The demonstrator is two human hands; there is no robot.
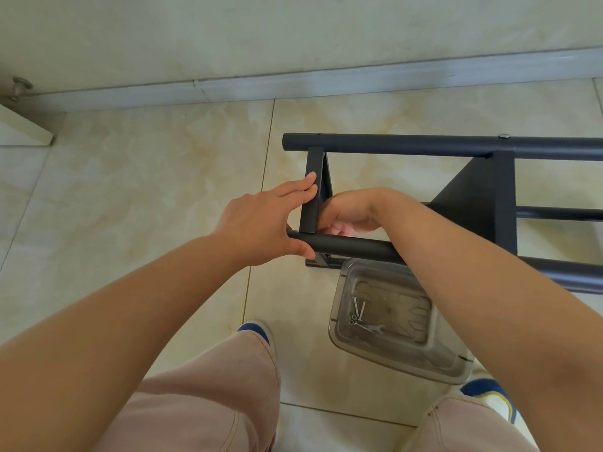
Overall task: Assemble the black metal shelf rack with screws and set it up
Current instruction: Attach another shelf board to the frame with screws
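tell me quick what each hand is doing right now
Left hand: grips the black rack's crossbar and near tube.
Right hand: curled behind the crossbar; grip cannot be told.

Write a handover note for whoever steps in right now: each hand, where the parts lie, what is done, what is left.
Left hand: thumb under the near tube, fingers flat on the end crossbar.
Right hand: curled inside that corner; what it holds is hidden.
Rack lies on its side on the tiled floor.
Clear tray beneath holds spare screws and a small wrench.
Done: a screw head shows on the far tube.
Left: likely fasten this corner, stand the rack up.
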